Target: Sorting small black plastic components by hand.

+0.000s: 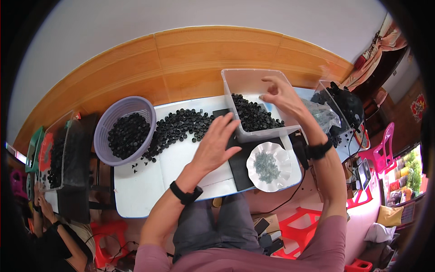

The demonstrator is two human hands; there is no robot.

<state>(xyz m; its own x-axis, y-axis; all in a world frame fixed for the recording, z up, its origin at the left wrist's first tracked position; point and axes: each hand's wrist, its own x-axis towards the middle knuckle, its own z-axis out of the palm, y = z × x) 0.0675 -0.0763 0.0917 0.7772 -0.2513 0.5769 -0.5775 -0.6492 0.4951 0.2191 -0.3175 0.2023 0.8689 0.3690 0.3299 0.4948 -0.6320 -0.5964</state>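
Right hand [284, 96] hanging over the clear bin [268, 134], thumb and forefinger parted, grip loose! Below it, small black pieces [254, 114] lie heaped inside. And here's the left hand [213, 145], spread and unclenched, just beside the bin's left wall, above the worktop [140, 192]. Nearer the body, a white fluted dish [283, 171] cups clear bits [266, 167]; leftward, loose black pieces [183, 123] trail toward a purple basket [102, 136], well loaded too.

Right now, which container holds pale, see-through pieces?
The white, wavy-rimmed bowl; the purple basket and the translucent bin by the right hand hold black parts instead.
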